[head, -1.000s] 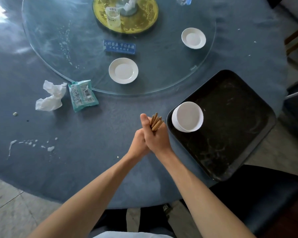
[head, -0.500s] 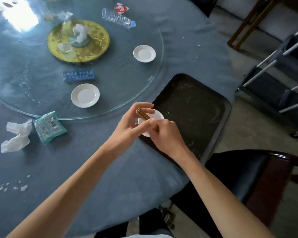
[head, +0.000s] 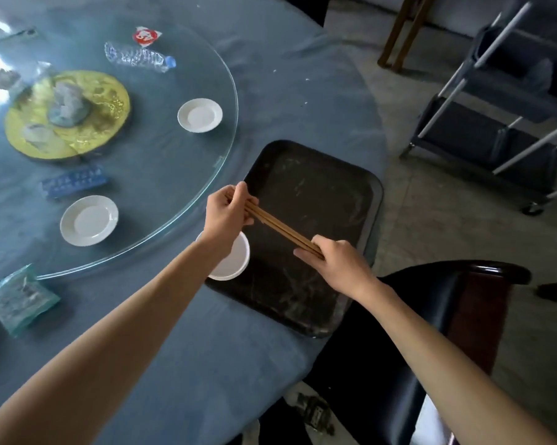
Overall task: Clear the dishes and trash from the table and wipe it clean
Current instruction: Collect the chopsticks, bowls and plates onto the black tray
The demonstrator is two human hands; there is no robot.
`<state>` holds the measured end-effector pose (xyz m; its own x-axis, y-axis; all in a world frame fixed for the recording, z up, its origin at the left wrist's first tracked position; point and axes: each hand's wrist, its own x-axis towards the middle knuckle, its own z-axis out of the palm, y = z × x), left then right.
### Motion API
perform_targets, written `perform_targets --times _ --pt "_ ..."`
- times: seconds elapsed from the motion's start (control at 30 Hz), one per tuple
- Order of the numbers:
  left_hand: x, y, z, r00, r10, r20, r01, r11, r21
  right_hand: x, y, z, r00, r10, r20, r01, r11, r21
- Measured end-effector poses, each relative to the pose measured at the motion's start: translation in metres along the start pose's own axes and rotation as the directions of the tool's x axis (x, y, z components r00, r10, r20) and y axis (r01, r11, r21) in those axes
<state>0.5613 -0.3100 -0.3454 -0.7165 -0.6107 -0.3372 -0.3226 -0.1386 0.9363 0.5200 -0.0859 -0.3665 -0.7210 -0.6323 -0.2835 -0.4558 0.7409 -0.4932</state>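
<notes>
A bundle of brown wooden chopsticks (head: 278,224) lies level over the black tray (head: 328,194). My left hand (head: 227,213) grips the far end and my right hand (head: 333,263) pinches the near end. A white bowl (head: 235,263) sits in the tray's near left corner, partly hidden under my left wrist. Two white saucers (head: 89,220) (head: 200,115) rest on the glass turntable (head: 161,175). A green wrapper (head: 18,298) lies on the blue tablecloth (head: 190,348) at the left.
On the turntable lie a plastic bottle (head: 139,56), a red-and-white packet (head: 146,36), a blue sign (head: 73,185) and a yellow centre disc (head: 103,101) with crumpled tissue. A black chair (head: 431,316) stands under my right arm. A grey cart (head: 501,123) stands at the right.
The hands, clasped together around upright chopsticks, have moved right over the tray and spread apart, holding the bundle flat at both ends. The view has turned right.
</notes>
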Motion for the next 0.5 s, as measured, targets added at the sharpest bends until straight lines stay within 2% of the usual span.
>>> perform_targets --times 0.03,0.07,0.1,0.13,0.17,0.2,0.23,0.27,0.3,0.33,0.5 --pt "0.010 -0.003 0.000 0.999 -0.012 0.039 0.009 0.997 0.073 0.002 0.009 0.000 1.000 0.004 0.009 -0.003 1.000 -0.026" --pt "0.019 -0.009 -0.002 0.997 0.034 0.073 -0.049 0.975 0.218 0.005 0.016 0.001 1.000 0.007 0.019 -0.006 0.999 -0.052" --pt "0.027 -0.015 -0.004 0.979 0.161 0.122 -0.198 0.879 0.434 0.009 0.021 0.002 1.000 0.010 0.027 -0.008 0.997 -0.074" --pt "0.033 -0.020 -0.005 0.914 0.333 0.233 -0.404 0.677 0.615 0.014 0.025 0.003 0.999 0.013 0.030 -0.010 0.996 -0.091" --pt "0.037 -0.025 -0.005 0.789 0.453 0.415 -0.601 0.426 0.677 0.019 0.027 0.005 1.000 0.013 0.023 -0.011 0.994 -0.105" --pt "0.040 -0.030 -0.002 0.634 0.477 0.608 -0.755 0.212 0.621 0.025 0.028 0.007 1.000 0.007 0.012 -0.005 0.993 -0.119" --pt "0.041 -0.032 0.002 0.501 0.417 0.759 -0.852 0.086 0.516 0.031 0.030 0.011 1.000 -0.003 0.002 0.003 0.991 -0.134" --pt "0.041 -0.034 0.006 0.412 0.335 0.847 -0.905 0.043 0.423 0.036 0.030 0.014 1.000 -0.012 -0.006 0.010 0.988 -0.152" --pt "0.044 -0.037 0.009 0.366 0.279 0.888 -0.929 0.047 0.368 0.041 0.030 0.018 1.000 -0.023 -0.015 0.020 0.984 -0.176" --pt "0.051 -0.041 0.011 0.350 0.241 0.905 -0.936 0.060 0.346 0.045 0.030 0.023 0.999 -0.038 -0.028 0.032 0.979 -0.202" --pt "0.078 -0.057 0.017 0.441 0.057 0.896 -0.897 0.056 0.439 0.056 0.047 0.073 0.972 -0.155 -0.178 0.077 0.921 -0.383"
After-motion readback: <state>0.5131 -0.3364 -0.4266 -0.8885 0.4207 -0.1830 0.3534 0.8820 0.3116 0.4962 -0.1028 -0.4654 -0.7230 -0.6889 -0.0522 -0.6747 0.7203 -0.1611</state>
